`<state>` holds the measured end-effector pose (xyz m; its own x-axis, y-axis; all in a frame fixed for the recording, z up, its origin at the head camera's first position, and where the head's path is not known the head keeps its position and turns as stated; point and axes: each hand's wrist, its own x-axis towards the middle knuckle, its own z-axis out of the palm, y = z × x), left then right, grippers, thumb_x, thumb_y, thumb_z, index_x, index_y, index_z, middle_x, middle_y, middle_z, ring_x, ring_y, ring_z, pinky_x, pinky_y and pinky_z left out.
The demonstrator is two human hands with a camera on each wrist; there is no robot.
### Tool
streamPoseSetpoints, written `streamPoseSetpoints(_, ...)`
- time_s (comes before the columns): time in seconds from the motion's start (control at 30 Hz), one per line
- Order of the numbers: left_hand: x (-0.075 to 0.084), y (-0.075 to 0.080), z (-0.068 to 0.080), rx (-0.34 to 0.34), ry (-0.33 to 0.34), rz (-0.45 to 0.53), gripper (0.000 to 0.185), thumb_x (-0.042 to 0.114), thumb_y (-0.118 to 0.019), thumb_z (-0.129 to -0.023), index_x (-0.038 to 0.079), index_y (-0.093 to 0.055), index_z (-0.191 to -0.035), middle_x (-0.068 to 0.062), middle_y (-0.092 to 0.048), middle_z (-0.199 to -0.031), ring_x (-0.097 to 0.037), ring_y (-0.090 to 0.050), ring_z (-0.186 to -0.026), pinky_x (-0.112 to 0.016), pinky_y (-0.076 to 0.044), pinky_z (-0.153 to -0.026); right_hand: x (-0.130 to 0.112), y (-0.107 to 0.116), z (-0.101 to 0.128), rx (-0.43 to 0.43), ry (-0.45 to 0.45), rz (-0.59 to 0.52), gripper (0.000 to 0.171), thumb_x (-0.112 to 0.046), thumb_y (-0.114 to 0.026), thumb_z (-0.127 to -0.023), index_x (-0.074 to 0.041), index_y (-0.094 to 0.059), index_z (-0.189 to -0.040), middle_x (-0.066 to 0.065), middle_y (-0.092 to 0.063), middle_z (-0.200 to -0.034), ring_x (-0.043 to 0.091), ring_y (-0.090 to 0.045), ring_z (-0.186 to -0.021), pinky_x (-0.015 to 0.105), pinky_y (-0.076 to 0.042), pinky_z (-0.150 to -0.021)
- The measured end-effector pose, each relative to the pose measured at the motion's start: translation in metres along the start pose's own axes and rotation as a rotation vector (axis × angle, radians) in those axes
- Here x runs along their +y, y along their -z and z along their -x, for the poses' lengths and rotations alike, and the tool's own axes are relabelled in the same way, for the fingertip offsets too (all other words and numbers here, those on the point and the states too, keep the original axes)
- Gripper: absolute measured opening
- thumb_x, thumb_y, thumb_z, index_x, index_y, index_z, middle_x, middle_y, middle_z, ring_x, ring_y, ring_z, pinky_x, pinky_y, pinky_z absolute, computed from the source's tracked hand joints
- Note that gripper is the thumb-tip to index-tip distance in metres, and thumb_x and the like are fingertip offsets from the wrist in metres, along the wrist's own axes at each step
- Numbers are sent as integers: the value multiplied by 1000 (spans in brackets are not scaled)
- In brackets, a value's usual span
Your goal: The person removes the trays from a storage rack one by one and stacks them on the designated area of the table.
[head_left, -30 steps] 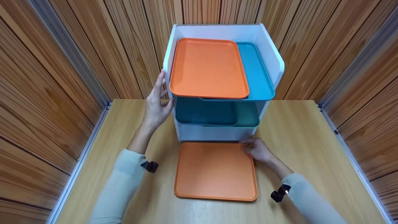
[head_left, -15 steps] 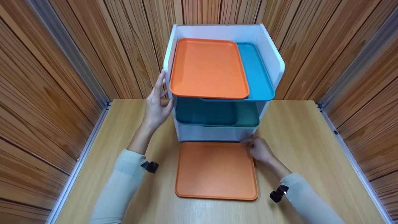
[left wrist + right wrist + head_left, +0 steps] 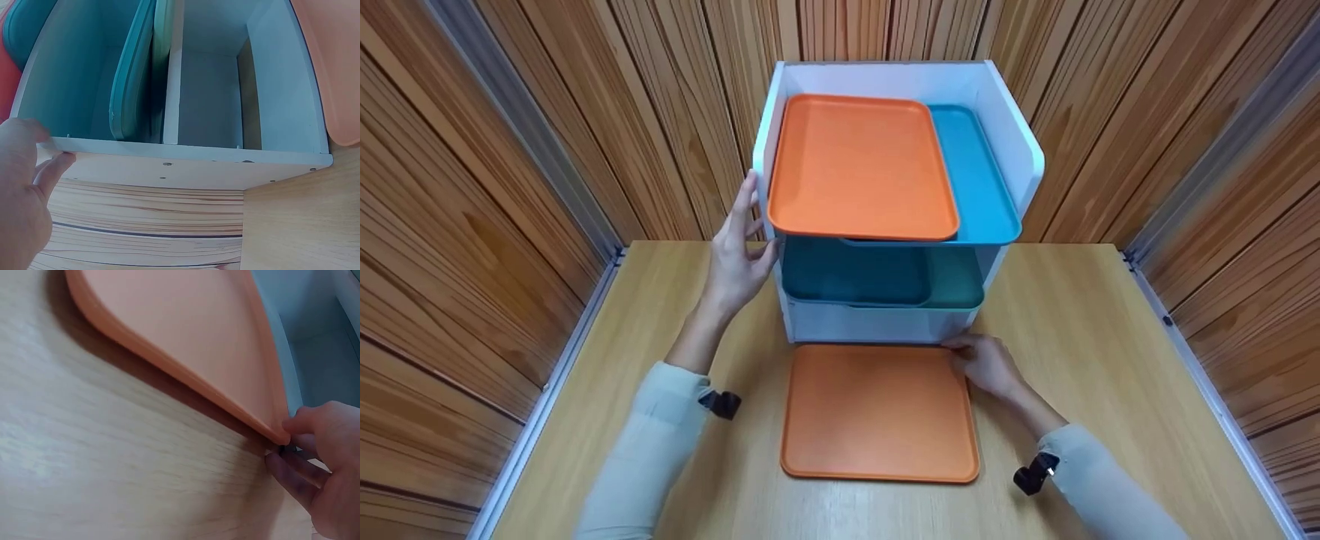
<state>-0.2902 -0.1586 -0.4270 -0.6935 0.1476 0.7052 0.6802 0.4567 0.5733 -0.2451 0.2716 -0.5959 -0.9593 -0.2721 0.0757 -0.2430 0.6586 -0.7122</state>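
With the right hand pinching the far right corner of the orange tray lying flat mid-bench against the white rack, which the flat-fingered left hand steadies, that thin one-corner grip could slip.

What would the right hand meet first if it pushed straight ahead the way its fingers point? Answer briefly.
Probably the white shelf unit. The right hand pinches the far right corner of the flat orange plastic tray on the wooden table, fingers pointing at the unit's bottom front. Depth is unclear, so the gap cannot be judged.
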Motion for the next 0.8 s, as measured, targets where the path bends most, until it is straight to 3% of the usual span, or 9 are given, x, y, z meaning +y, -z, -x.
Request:
streamPoseSetpoints(0.43,-1,-1,2,-1,12,-13,86,-4,-72,-106,17,-24,-174,-29,-53,-168,-46,-76,-135,-45,-74,-81,-16,14,5,-71,-67,-87,33,-4,-73,-105,-1,-78,-137,22,-79,-137,36,-76,-124,60,-66,-112)
streamPoseSetpoints(0.8,2,0,0,-3,23,-21,83,-5,-71,-106,13,-25,-173,-29,-51,-170,-48,-75,-135,-53,-74,-82,-49,39,11,-71,-52,-27,31,-11,-71,-108,1,-77,-137,24,-79,-137,38,-79,-122,59,-69,-107)
